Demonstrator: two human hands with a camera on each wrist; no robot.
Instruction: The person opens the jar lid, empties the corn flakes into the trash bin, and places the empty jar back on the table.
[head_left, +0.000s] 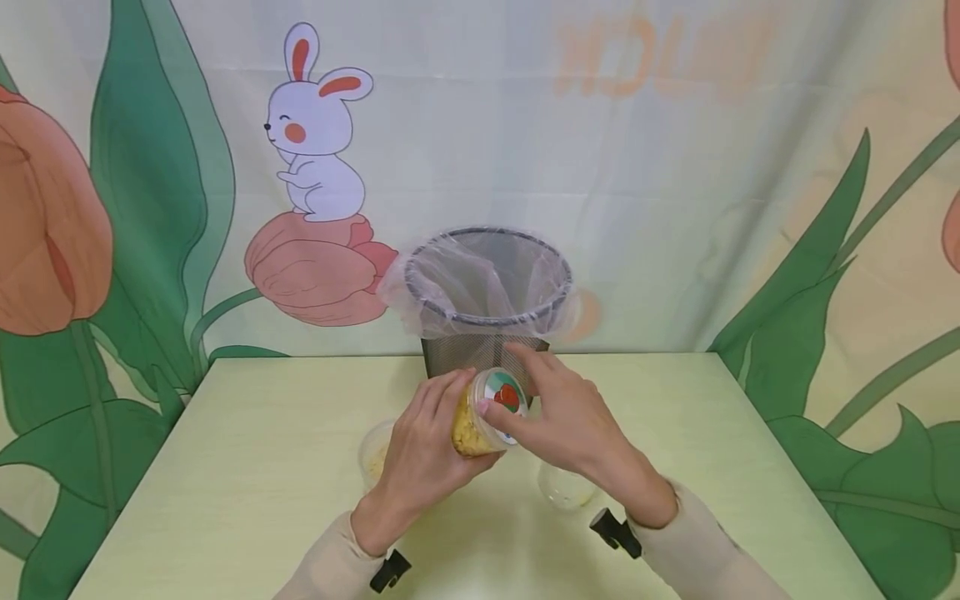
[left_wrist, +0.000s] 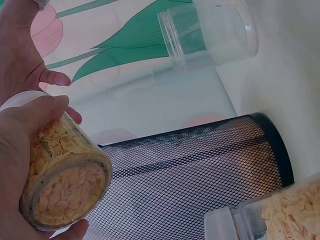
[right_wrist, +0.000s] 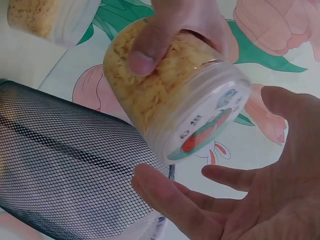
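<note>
My left hand (head_left: 427, 446) grips a clear plastic jar (head_left: 468, 433) of yellowish dried flakes, tilted above the table. Its white lid (right_wrist: 212, 120) is on and bears a label with a red fruit-like picture. Around the lid side, my right hand (head_left: 566, 421) is spread with fingers extended. In the right wrist view a gap shows between the right fingers (right_wrist: 170, 197) and the lid. The left thumb (right_wrist: 145, 55) presses against the jar's side, while the jar's round base faces the left wrist view.
Behind the hands stands a black mesh waste bin (head_left: 457, 354) lined with a thin clear bag (head_left: 405, 287). A second jar of pale flakes (left_wrist: 295, 212) stands left of it. At the right is a clear jar (left_wrist: 220, 32). A printed curtain (head_left: 480, 125) hangs behind the table (head_left: 247, 467).
</note>
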